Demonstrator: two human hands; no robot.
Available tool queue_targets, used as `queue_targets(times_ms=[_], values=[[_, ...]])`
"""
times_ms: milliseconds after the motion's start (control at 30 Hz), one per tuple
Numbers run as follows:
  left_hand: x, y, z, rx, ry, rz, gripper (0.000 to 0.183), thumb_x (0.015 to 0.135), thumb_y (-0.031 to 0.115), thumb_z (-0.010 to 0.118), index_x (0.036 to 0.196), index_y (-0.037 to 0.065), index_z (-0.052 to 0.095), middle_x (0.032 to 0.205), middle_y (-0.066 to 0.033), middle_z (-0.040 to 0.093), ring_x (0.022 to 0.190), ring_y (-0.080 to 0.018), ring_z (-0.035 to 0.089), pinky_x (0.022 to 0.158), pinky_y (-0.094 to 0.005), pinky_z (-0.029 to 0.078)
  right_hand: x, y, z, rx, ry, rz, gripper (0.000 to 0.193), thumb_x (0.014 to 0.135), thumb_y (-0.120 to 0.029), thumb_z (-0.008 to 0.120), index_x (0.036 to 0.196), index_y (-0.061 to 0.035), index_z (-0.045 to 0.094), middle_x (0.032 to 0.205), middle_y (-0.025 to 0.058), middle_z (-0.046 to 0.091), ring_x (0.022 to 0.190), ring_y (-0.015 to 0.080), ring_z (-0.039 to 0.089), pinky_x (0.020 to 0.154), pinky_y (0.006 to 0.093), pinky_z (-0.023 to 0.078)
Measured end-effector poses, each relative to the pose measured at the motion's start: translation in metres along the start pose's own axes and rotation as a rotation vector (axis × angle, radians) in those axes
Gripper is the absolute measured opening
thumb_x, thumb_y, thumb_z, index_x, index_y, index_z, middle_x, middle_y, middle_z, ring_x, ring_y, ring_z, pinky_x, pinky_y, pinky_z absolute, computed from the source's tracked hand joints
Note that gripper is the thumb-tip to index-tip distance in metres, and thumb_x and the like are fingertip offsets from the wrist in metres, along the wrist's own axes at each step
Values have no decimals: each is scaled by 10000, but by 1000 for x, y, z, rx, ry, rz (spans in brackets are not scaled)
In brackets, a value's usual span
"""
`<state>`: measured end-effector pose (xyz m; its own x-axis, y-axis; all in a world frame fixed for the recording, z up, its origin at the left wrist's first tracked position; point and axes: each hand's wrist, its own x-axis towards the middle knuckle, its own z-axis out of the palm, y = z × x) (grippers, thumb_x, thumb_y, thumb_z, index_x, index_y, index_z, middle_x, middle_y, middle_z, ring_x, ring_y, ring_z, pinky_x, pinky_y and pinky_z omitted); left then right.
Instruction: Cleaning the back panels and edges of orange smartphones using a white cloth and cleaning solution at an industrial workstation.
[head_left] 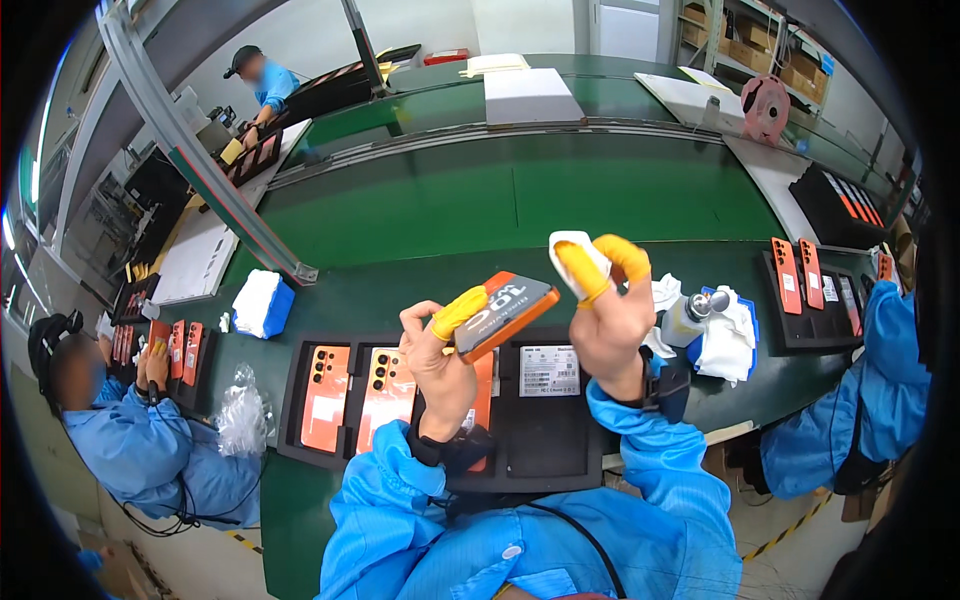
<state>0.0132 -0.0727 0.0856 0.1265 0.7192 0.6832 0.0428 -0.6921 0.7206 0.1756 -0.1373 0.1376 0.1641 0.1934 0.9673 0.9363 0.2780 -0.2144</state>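
Note:
My left hand (448, 360), with yellow finger covers, holds up a phone (505, 318) by its edge. The phone is tilted, with a dark, printed face and orange sides. To its right, my raised right hand (612, 325), also in yellow finger covers, pinches a folded white wiping cloth (572, 240). Phone and cloth are apart. Below lies a black tray (545, 440) with orange phones (326, 400) in its slots. My left hand and wrist partly cover one of them. A white printed label (549, 371) lies in the tray's right part.
A blue box of white wipes (262, 303) stands left of the tray. On the right are a metal dispenser bottle (686, 318) and more white wipes (728, 345). Co-workers sit at both sides, by trays of phones (786, 275). A clear plastic bag (243, 415) lies at the left.

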Motion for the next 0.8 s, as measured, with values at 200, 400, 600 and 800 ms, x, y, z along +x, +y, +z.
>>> queue_targets(times_ms=[200, 400, 600, 800], values=[[-6, 11, 1, -157, -95, -64, 311, 669, -10, 652, 956, 93, 712, 836, -27, 573, 884, -179, 491, 753, -301, 333, 5, 3, -8, 409, -11, 255, 426, 686, 181, 517, 1034, -11, 670, 1008, 136, 565, 888, 240, 596, 778, 275, 469], [-11, 8, -6, -663, -305, -304, 147, 865, 52, 616, 1004, 5, 630, 968, -30, 608, 869, -124, 595, 815, -264, 467, 3, -2, -15, 513, -31, 267, 357, 736, 157, 562, 1040, 3, 666, 1043, 129, 561, 924, 222, 591, 813, 275, 461], [-1, 23, -6, -1064, -569, -866, 384, 843, 377, 625, 1044, 55, 568, 938, -24, 605, 868, -127, 585, 756, -283, 475, 4, -5, -12, 524, -30, 233, 373, 722, 165, 578, 1041, -3, 670, 1046, 138, 567, 906, 222, 605, 806, 278, 474], [-3, 11, -2, -1127, -609, -929, 399, 831, 364, 646, 1059, 46, 567, 943, -35, 603, 838, -122, 575, 724, -255, 478, 3, -2, -5, 442, -33, 148, 397, 683, 174, 595, 1015, -23, 689, 1025, 128, 575, 861, 218, 610, 757, 272, 484]])
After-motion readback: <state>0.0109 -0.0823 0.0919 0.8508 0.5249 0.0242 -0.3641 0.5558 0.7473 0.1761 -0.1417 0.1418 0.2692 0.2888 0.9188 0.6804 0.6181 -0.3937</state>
